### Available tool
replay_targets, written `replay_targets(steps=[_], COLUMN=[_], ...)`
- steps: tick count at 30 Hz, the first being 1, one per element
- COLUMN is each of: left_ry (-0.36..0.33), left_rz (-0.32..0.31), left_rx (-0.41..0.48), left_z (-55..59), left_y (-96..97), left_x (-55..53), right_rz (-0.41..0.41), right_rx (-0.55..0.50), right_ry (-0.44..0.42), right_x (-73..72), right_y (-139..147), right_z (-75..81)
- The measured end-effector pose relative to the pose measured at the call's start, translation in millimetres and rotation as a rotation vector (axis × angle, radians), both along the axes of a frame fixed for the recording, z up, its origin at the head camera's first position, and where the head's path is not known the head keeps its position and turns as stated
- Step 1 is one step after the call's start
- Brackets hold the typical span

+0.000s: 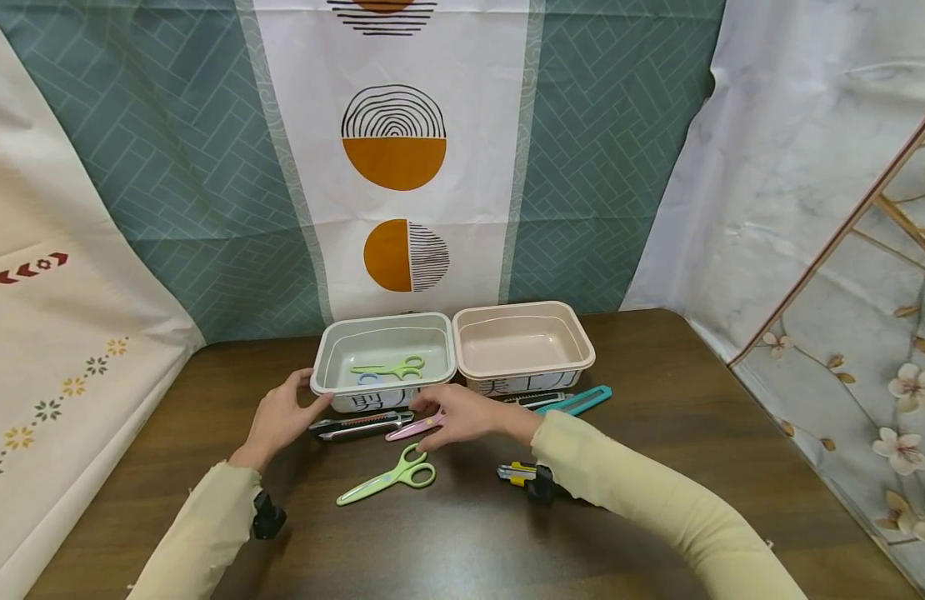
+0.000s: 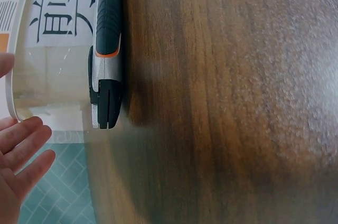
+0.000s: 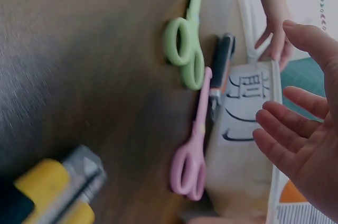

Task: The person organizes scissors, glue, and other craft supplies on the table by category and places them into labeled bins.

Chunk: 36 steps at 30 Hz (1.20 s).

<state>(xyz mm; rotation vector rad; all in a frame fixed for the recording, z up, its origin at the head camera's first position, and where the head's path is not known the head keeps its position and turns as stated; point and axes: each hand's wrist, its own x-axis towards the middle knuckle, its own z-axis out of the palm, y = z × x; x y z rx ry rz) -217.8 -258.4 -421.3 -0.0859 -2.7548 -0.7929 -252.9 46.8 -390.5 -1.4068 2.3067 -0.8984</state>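
At the left front corner of the grey-green bin, my left hand rests its thumb and fairly straight fingers against the rim. Inside that bin lie green scissors and a blue handle loop. My right hand hovers palm down over pink scissors on the table, partly covering them in the head view. In the right wrist view its fingers are spread and hold nothing. Larger green scissors lie just in front. A black-and-silver utility knife lies along the bin's front.
Right of the bin stands a beige bin with a paper label. Before it lie a teal utility knife and a dark one. A yellow utility knife sits close to the right wrist. Patterned cloth hangs behind.
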Motion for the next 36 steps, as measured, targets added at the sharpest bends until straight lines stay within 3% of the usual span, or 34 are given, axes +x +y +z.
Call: replay_targets(steps=[10, 19, 36], left_ry=[0.001, 0.004, -0.002], left_rz=[-0.004, -0.002, 0.001], left_rx=[-0.011, -0.016, -0.002], left_z=[-1.0, -1.7, -0.6], left_y=[-0.5, -1.0, -0.8], left_x=[-2.6, -2.2, -1.4], right_rz=[-0.012, 0.064, 0.027], right_rx=[0.155, 0.156, 0.220], right_ry=[0.077, 0.200, 0.353], right_x=[12.3, 20.6, 22.4], right_y=[-11.0, -16.9, -22.1], right_z=[-18.5, -35.0, -48.0])
